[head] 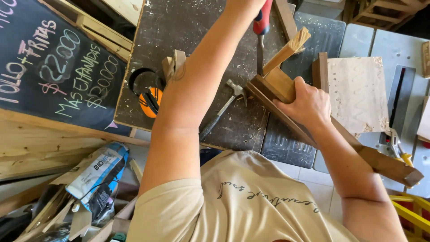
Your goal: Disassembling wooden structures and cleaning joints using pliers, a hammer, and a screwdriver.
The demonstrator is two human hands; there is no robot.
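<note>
The right hand [307,105] clamps down on a dark wooden frame [286,96], pinning it to the bench [179,27] so it cannot shift. Just beyond it, the left hand [251,4], mostly out of view, grips a red-handled chisel [261,33], blade pointing into the joint. 1 hammer [224,110] lies near, between both forearms.

Bright, even daylight, soft shadows, sharp focus, slight wide-angle edge distortion
</note>
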